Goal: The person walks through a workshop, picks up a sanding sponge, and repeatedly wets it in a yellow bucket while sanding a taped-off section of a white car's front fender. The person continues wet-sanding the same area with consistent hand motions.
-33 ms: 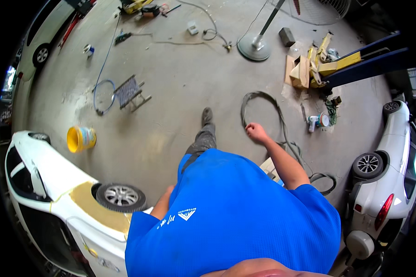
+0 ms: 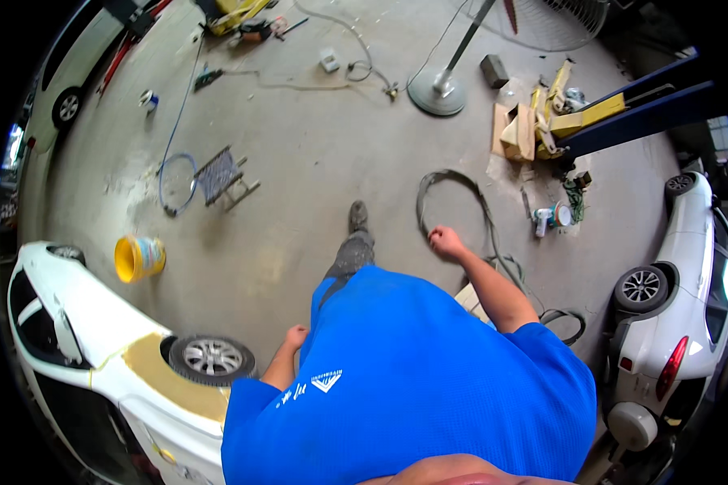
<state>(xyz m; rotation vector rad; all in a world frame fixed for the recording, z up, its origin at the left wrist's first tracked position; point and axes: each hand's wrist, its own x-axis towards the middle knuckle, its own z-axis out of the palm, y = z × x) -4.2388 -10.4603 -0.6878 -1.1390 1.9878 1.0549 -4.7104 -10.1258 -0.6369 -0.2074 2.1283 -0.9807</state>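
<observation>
I stand on a grey concrete workshop floor (image 2: 299, 145) in a blue shirt, one dark-trousered leg and shoe (image 2: 357, 217) stepped forward. My right hand (image 2: 445, 240) swings out in front at my right, fingers loosely curled, holding nothing. It hangs above a black hose (image 2: 461, 182) looped on the floor. My left hand (image 2: 297, 335) is down by my left hip, fingers curled, with nothing in it. It is nearest the front wheel (image 2: 210, 358) of a white car (image 2: 89, 323) with a tan sanded patch on its fender.
A yellow bucket (image 2: 139, 257) stands left of me. Ahead lie a small metal rack (image 2: 221, 175), a blue hose loop (image 2: 174, 171), a fan stand's round base (image 2: 437, 94) and cardboard boxes (image 2: 516, 129). A blue lift arm (image 2: 635, 120) and a second white car (image 2: 679, 275) are at right.
</observation>
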